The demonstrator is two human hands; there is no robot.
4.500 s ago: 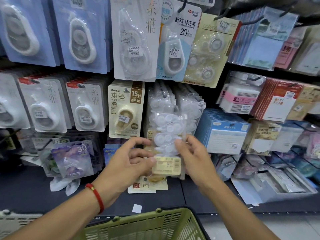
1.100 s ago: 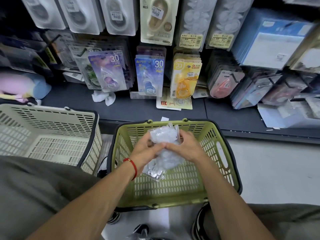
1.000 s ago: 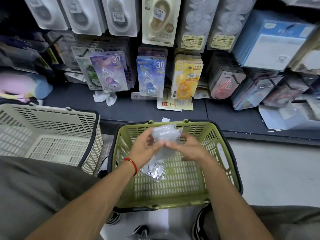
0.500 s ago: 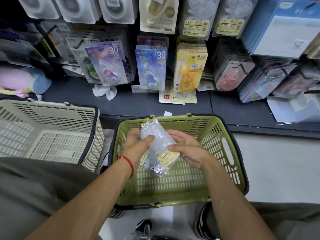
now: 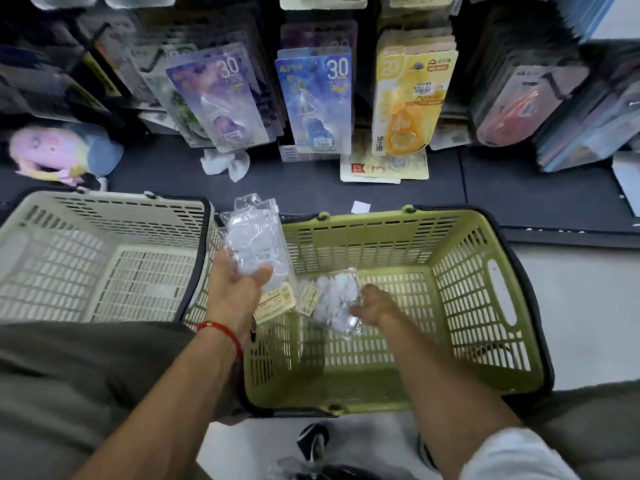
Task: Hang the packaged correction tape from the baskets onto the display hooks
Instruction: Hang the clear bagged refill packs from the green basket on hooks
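Nothing from this handful hung yet: left hand (image 5: 239,285) grips clear correction-tape packs (image 5: 254,242) raised above the green basket (image 5: 485,306), right hand (image 5: 372,303) pinches another pack (image 5: 334,299) inside it, display hooks beyond both.

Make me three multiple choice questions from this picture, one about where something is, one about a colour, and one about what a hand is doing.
1. Where is the clear packet under the right hand?
A. in the green basket
B. in the beige basket
C. on a hook

2. What colour is the band on the left wrist?
A. blue
B. red
C. white

3. What is the left hand doing?
A. hanging idle
B. pressing on the shelf
C. holding a clear packet

Answers: 1 A, it lies within the green walls. 2 B, a red cord circles the wrist. 3 C, the packet sticks up from its grip.
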